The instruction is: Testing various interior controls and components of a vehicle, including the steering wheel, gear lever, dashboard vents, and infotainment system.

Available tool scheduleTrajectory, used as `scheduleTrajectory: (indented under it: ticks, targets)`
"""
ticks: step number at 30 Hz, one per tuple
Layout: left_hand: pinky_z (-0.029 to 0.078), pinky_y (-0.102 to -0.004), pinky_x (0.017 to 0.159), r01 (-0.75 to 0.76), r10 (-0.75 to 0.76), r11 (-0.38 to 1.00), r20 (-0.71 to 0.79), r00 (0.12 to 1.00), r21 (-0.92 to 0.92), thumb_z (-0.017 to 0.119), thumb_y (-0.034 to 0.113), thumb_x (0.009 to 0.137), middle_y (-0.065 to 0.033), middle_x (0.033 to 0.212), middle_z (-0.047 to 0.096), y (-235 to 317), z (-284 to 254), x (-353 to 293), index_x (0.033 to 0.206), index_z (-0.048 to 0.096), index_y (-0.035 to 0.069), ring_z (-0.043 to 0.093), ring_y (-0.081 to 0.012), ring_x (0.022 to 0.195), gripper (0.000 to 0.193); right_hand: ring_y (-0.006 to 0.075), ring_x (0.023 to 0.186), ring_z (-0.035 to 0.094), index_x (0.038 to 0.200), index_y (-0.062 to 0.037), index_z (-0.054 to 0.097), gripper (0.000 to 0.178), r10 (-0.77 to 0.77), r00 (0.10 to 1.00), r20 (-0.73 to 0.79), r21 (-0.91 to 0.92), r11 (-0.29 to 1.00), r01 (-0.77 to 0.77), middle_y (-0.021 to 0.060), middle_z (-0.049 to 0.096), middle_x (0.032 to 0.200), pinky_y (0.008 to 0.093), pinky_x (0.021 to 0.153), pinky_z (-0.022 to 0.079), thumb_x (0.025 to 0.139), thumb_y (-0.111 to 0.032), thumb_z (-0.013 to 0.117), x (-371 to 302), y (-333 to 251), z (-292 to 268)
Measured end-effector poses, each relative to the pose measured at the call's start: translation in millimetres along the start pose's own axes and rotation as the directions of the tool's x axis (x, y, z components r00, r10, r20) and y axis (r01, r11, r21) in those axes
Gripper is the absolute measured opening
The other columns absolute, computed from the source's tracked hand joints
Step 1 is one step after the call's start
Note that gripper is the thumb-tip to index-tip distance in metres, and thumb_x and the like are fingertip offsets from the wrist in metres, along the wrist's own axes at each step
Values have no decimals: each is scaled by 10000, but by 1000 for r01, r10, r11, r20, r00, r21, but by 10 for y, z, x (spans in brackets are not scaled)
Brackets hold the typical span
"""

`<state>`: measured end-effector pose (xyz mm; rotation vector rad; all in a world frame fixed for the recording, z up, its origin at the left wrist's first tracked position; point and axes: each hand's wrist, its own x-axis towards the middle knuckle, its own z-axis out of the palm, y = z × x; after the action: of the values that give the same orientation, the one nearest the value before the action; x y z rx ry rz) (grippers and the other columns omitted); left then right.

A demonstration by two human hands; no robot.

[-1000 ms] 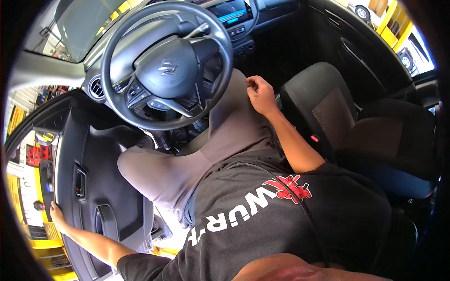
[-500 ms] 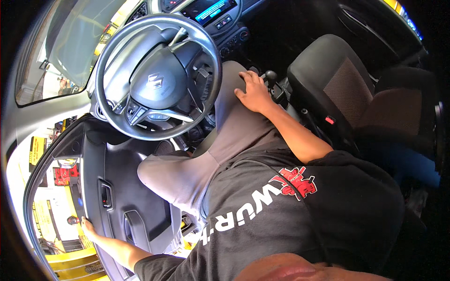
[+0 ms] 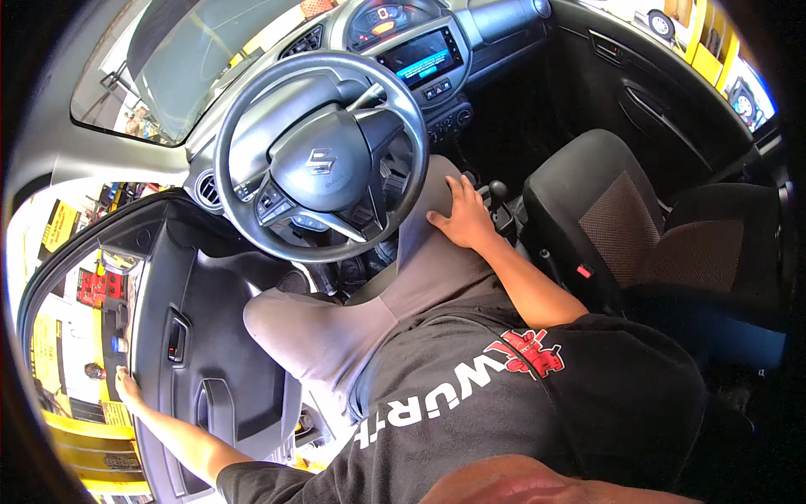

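Observation:
My right hand (image 3: 464, 216) lies on my right thigh near the knee, its fingers spread and nothing held. Just beyond it stands the gear lever (image 3: 497, 191). My left arm reaches out to the open car door (image 3: 231, 323), where my left hand (image 3: 128, 388) is closed over the upper edge; part of its fingers is hidden. In front of me is the black steering wheel (image 3: 220, 164), touched by neither hand. Between that hand and my legs, the door's inner side shows a door handle (image 3: 177, 338) and an armrest pull (image 3: 217, 405).
A lit display screen (image 3: 420, 60) sits in the dashboard beside the instrument cluster (image 3: 386, 23). To the right is the front passenger seat (image 3: 579, 181), with a red seat-belt buckle (image 3: 585, 270) at its side. Outside the door stand yellow workshop fittings (image 3: 92, 445).
The view has tilted upward, bringing more of the dashboard and passenger door into sight. My left hand stays at the door edge and my right hand on my thigh.

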<state>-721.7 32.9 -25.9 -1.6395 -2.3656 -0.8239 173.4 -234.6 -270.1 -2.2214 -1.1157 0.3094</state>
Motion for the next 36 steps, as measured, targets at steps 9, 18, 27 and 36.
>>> scheduleTrajectory:
  ticks: [9, 18, 27, 36]
  targets:
    - [491, -417, 1019, 10, -19, 997, -109, 994, -81, 479, 462, 1058, -183, 1256, 721, 327, -91, -340, 1320, 688, 72, 696, -319, 1140, 515, 455, 1502, 315, 1553, -91, 402, 863, 4, 998, -57, 43, 999, -2, 241, 298, 1645, 558, 1211, 312, 877, -484, 768, 152, 130, 48]
    - [516, -460, 984, -138, 201, 977, -505, 839, 160, 614, 286, 1002, -163, 1225, 715, 1505, 409, -1928, 1216, 726, 107, 681, -370, 1096, 301, 427, 1430, 432, 1100, -117, 681, 318, -478, 681, -555, -202, 872, 447, 126, 527, 1535, 545, 1169, 365, 783, -119, 652, 1583, -38, -599]
    - [394, -449, 1162, -155, 216, 888, 97, 971, -432, 579, 279, 1024, -240, 1402, 587, 2382, 2531, -3399, 1431, 571, 20, 534, -377, 1349, 482, 405, 1378, 461, 1120, -142, 738, 358, -472, 775, -420, -238, 882, 408, 123, 466, 1578, 531, 1131, 400, 762, -161, 716, 2013, -180, -617]
    - [374, -446, 1180, -117, 227, 898, 220, 949, -424, 598, 300, 1018, -253, 1496, 525, 2739, 2366, -3530, 1507, 488, 4, 501, -389, 1393, 582, 404, 1347, 469, 1104, -168, 703, 360, -440, 717, -541, -86, 877, 473, 124, 510, 1493, 543, 1085, 418, 757, -142, 794, 1444, -210, -319]
